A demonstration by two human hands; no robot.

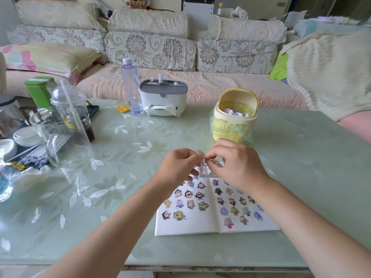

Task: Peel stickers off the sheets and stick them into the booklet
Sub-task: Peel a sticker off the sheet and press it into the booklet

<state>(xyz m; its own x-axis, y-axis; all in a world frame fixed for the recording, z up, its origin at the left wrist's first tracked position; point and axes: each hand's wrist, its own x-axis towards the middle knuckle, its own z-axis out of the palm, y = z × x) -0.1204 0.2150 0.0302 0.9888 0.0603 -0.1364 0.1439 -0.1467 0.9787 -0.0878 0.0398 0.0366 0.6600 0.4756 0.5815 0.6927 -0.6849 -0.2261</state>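
- Left hand [179, 164]: fingers curled, with thumb and forefinger pinching one edge of a small sticker sheet [203, 164]. The sheet is held in the air just above the far edge of the booklet.
- Right hand [235, 167]: fingertips pinch the opposite edge of the same scrap. It is too blurred to tell whether they hold the sticker itself or only its backing.
- Booklet [186, 227]: lies open and flat on the table, near its front edge. Both pages carry rows of small cartoon stickers, and the lower part of the left page is bare white paper.
- Step in hand (judged): parting a sticker from its backing.
  - Bend the backing away at a corner to raise an edge.
  - Peel slowly at a low angle so the thin film neither tears nor curls onto itself.
  - Touch only the margin of the adhesive side.
  - Lay one edge on a bare patch of page first, then smooth outward.
- Materials: the sheet looks thin, pale and limp. The pages are matt white paper, and the stickers are irregular, brightly printed outlines.
- Table [100, 187]: smooth, reflective, pale green top with a white leaf pattern.
- Mini bin [222, 117]: yellow plastic with a thin bag liner and crumpled white paper inside. It stands just behind the hands and is a likely place for spent backing.
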